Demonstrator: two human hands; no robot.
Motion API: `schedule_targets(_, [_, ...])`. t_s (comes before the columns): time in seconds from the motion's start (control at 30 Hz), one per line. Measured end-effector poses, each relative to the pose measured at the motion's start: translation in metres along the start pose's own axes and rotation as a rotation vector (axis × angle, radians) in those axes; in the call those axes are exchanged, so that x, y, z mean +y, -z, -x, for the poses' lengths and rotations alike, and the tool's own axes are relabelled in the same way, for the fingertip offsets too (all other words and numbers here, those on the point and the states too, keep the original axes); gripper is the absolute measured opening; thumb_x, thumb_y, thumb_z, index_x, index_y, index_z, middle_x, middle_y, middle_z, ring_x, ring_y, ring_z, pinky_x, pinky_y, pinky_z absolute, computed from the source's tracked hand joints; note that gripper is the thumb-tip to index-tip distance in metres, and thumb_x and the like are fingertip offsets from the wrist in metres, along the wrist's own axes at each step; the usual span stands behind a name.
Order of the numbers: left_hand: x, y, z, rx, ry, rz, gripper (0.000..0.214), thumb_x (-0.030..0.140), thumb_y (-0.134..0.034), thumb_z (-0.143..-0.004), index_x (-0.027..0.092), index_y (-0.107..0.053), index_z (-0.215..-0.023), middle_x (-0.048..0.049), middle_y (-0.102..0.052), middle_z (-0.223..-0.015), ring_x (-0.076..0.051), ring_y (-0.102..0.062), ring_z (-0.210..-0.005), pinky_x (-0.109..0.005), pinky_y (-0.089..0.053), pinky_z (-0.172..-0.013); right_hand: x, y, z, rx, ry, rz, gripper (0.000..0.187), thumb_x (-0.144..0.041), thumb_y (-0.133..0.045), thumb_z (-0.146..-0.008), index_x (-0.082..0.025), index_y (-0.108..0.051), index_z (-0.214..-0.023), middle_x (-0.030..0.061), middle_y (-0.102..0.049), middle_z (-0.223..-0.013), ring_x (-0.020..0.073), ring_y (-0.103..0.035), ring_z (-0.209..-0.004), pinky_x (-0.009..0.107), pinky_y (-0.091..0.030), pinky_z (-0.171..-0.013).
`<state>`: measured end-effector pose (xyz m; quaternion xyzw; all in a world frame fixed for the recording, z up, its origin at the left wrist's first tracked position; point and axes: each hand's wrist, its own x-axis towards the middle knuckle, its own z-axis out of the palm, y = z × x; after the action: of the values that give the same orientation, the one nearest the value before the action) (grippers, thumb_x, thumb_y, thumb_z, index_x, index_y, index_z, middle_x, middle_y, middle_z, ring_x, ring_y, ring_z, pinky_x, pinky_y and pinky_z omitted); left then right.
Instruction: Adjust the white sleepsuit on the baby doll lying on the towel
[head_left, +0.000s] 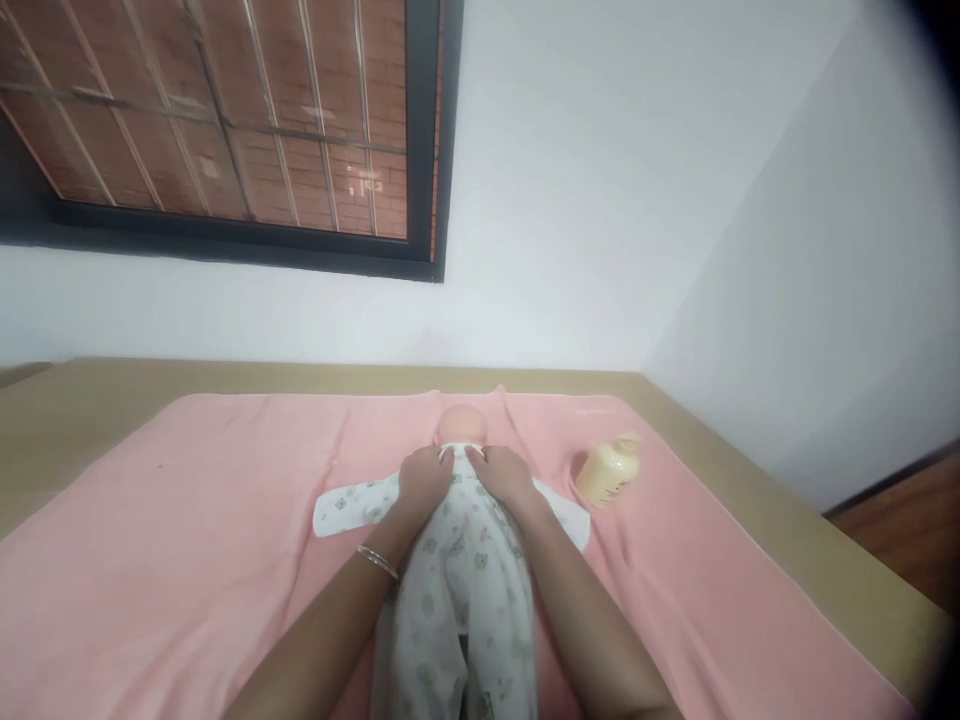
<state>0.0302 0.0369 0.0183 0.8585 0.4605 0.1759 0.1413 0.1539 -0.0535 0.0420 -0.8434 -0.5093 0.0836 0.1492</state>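
Observation:
On the pink blanket lies what looks like a baby doll, its bald, rounded head (pixel 461 424) pointing away from me. A white baby garment (pixel 469 560) with small grey-green prints covers its body, with the sleeves spread out to both sides. My left hand (pixel 426 478) pinches the garment's neckline on the left, thumb on top. Opposite it, my right hand (pixel 504 474) pinches the neckline on the right. The two thumbs are a short gap apart, just below the head. The doll's face and arms do not show.
A pale yellow bottle (pixel 609 470) leans on the blanket to the right of the garment. The pink blanket (pixel 225 510) lies over a tan surface (pixel 735 470). Behind stands a white wall (pixel 562 200) with a dark-framed, barred window (pixel 247 130) at upper left.

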Motion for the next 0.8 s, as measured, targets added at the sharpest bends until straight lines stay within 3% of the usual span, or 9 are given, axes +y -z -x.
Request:
schedule_targets(0.13, [-0.001,0.001,0.000,-0.021,-0.009,0.014,0.044,0.039,-0.028,-0.090,0.017,-0.066,-0.083,-0.0096,-0.067,-0.087,-0.020,-0.060,-0.080,-0.029,-0.039,-0.072,-0.004,0.001,0.005,0.017,0.035,-0.017,0.070,-0.061,-0.013,-0.090,-0.014,-0.066,-0.096,0.0160,-0.066,-0.097,0.0245,-0.060,-0.090,0.031,-0.040,-0.075])
schedule_targets(0.3, [0.007,0.002,0.006,0.115,-0.138,-0.029,0.037,0.036,-0.034,-0.088,0.016,-0.064,-0.082,-0.0091,-0.066,-0.087,-0.021,-0.057,-0.089,-0.030,-0.037,-0.083,-0.003,0.003,-0.001,-0.114,-0.099,-0.076,0.079,-0.068,-0.010,-0.086,-0.014,-0.064,-0.103,0.0159,-0.064,-0.104,0.0270,-0.059,-0.094,0.033,-0.040,-0.075])
schedule_targets(0.53, [0.009,0.009,0.005,-0.049,-0.032,0.005,0.046,0.048,-0.033,-0.087,0.015,-0.065,-0.084,-0.0099,-0.066,-0.087,-0.021,-0.059,-0.082,-0.029,-0.040,-0.074,-0.011,0.001,0.007,0.072,0.016,0.033,0.069,-0.059,-0.015,-0.090,-0.014,-0.067,-0.095,0.0165,-0.066,-0.094,0.0255,-0.059,-0.092,0.032,-0.037,-0.081])
schedule_targets(0.7, [0.009,0.009,0.005,0.022,-0.151,0.014,0.037,0.040,-0.035,-0.089,0.016,-0.064,-0.086,-0.0081,-0.065,-0.092,-0.020,-0.057,-0.092,-0.029,-0.038,-0.085,-0.009,0.003,0.004,-0.042,-0.095,-0.030,0.074,-0.063,-0.012,-0.088,-0.014,-0.066,-0.100,0.0160,-0.065,-0.099,0.0265,-0.060,-0.092,0.033,-0.039,-0.078])
schedule_targets(0.8, [0.009,0.009,0.004,0.049,-0.167,0.002,0.034,0.036,-0.035,-0.089,0.017,-0.063,-0.086,-0.0079,-0.065,-0.092,-0.020,-0.056,-0.092,-0.028,-0.038,-0.084,-0.007,0.005,0.005,-0.038,-0.039,-0.032,0.078,-0.065,-0.008,-0.087,-0.015,-0.066,-0.097,0.0161,-0.066,-0.098,0.0265,-0.060,-0.092,0.034,-0.039,-0.079])
